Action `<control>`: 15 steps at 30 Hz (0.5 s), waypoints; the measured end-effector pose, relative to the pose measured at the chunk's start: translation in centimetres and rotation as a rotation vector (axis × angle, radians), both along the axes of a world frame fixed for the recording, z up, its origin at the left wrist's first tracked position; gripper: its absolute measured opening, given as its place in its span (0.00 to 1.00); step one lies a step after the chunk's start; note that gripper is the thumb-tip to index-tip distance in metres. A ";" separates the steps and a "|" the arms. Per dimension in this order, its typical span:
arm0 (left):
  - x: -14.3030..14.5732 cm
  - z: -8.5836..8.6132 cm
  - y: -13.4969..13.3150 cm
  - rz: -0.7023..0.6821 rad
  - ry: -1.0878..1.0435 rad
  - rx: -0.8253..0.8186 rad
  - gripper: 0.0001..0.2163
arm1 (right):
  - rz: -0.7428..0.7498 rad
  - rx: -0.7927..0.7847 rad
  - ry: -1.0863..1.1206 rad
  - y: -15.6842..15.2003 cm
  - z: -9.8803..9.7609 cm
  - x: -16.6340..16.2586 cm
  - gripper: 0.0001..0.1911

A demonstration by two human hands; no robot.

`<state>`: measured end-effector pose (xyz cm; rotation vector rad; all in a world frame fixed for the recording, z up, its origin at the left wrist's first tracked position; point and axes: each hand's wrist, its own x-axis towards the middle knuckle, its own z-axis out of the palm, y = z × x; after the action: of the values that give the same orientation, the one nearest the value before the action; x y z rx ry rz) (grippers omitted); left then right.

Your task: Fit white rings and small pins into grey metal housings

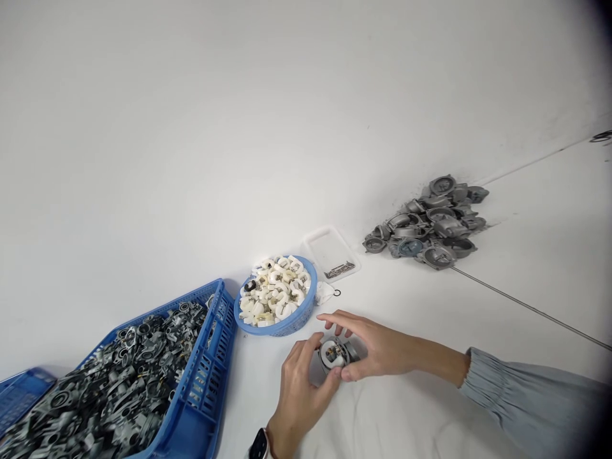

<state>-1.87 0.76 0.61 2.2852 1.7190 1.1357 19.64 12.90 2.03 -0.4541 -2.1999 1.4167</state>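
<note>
Between my hands, low on the white table, is a round grey metal housing [354, 350] with a white ring-shaped part [327, 362] in its open face. Small copper-coloured and dark pieces show inside the ring. My left hand [302, 382] grips the left side, thumb at the lower rim. My right hand [382, 347] spans the other side, its thumb near the left thumb and its fingers arched over the top. The fingers partly hide the housing's edges.
A round blue basket [291, 327] holds white ring-shaped parts. Beside it lies a white tray [319, 237] with small metal pins. Grey housings [437, 220] are piled at the right, near a thin rod [530, 308]. A large blue crate [203, 382] of dark metal parts stands left.
</note>
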 end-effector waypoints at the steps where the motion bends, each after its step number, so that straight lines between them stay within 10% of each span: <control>1: -0.1 0.0 0.0 0.002 0.000 -0.006 0.21 | 0.012 -0.008 0.008 -0.2 -0.1 -0.1 0.55; 15: -0.2 0.8 -0.3 0.062 -0.059 -0.040 0.17 | -0.011 0.051 0.087 -1.2 -0.6 -1.2 0.44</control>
<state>-2.11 0.44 1.42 2.1668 1.7858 1.1562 18.45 11.72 1.44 -0.3798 -2.1551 1.3461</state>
